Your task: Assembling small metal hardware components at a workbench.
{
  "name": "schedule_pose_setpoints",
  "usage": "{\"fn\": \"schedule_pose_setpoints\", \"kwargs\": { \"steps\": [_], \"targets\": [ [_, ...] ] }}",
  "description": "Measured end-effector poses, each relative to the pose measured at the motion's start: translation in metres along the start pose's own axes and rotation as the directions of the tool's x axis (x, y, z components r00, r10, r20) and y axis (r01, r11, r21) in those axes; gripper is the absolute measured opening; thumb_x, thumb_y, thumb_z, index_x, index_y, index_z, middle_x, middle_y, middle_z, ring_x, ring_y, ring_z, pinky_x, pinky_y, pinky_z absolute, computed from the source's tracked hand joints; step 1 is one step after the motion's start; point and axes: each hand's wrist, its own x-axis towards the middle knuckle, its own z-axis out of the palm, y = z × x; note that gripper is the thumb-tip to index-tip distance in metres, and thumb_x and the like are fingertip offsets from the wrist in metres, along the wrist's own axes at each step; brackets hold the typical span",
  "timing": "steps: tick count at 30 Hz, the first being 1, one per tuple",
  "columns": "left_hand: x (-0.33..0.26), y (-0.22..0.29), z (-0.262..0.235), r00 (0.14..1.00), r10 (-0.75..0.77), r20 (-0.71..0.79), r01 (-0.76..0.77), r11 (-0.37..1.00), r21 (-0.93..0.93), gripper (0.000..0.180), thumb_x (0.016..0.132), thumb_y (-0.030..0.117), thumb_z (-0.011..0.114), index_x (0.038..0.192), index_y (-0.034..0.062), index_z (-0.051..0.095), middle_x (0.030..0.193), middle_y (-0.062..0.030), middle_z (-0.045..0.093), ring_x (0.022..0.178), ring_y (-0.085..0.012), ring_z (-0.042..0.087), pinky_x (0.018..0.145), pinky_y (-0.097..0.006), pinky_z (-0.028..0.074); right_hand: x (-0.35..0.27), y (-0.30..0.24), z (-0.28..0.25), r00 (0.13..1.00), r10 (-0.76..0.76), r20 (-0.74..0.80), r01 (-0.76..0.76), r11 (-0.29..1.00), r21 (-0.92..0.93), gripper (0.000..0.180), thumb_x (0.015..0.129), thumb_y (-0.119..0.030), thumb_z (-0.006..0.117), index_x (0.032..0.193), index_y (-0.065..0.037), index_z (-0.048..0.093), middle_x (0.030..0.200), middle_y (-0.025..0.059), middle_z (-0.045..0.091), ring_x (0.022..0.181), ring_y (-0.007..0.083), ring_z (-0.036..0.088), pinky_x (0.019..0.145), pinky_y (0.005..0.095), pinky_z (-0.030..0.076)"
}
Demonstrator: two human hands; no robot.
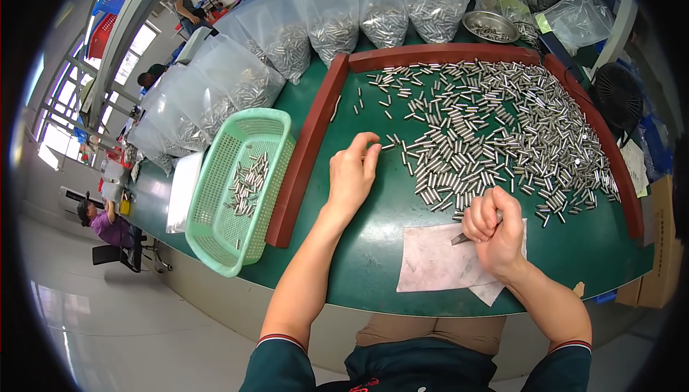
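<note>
- Presently, metal pins, loose: one broad heap on the green table, densest at the right, thinning to scattered singles at the left.
- Border, red-brown: fences the heap at left, back and right.
- Left hand: thumb and forefinger slightly parted, nothing seen within the grip; fingertips at a single pin on the heap's left edge, contact uncertain.
- Right hand: grip curled closed, apparently around a slim grey tool, its tip showing below the fist; kind unclear. Hand placed over a stained pale cloth, at the heap's near edge.
- Basket, light green: outside the border, left; holds a small pile of pins.
- Clear bags, several, part-filled with pins, along the table's far and left edges; whether handled or waiting cannot be told.
- Metal bowl: behind the border, more pins inside.
- Progress, by judgement: early for this heap; little in the basket, most pins left on the table.
</note>
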Motion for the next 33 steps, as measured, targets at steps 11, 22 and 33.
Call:
{"fn": "schedule_pose_setpoints", "kwargs": {
  "steps": [11,22,33],
  "targets": [
    [-0.009,0.007,-0.008,0.849,-0.121,0.515,0.517,0.391,-0.761,0.015,0.084,0.020,0.055,0.083,0.0060,0.049,0.068,0.0001,0.046,0.051,-0.0033,0.029,0.045,-0.016,0.027,-0.001,-0.001,-0.005,1.000,-0.002,0.015,0.001,1.000,0.006,0.041,0.088,-0.022,0.035,0.050,-0.008,0.029,0.043,0.0013,0.028,0.040,0.0086,0.021,0.039,0.0232,0.020],
    [-0.015,-0.005,-0.005,0.789,-0.001,0.614,0.613,0.074,-0.787,0.012,0.084,0.012,0.055,0.094,0.0050,0.054,0.080,-0.0053,0.054,0.050,-0.0022,0.030,0.044,-0.015,0.026,0.000,-0.001,-0.002,1.000,0.007,0.025,-0.007,1.000,0.018,0.040,0.088,-0.021,0.034,0.050,-0.008,0.030,0.044,0.0012,0.028,0.040,0.0084,0.021,0.039,0.0231,0.020],
    [-0.018,0.000,-0.006,0.775,-0.017,0.632,0.631,0.083,-0.771,0.012,0.086,0.012,0.052,0.093,0.0035,0.052,0.078,-0.0053,0.054,0.048,-0.0022,0.029,0.043,-0.015,0.025,-0.003,-0.001,-0.001,1.000,0.001,0.016,-0.001,1.000,0.022,0.040,0.088,-0.021,0.035,0.050,-0.008,0.030,0.044,0.0012,0.028,0.040,0.0084,0.021,0.038,0.0232,0.020]
  ]
}}
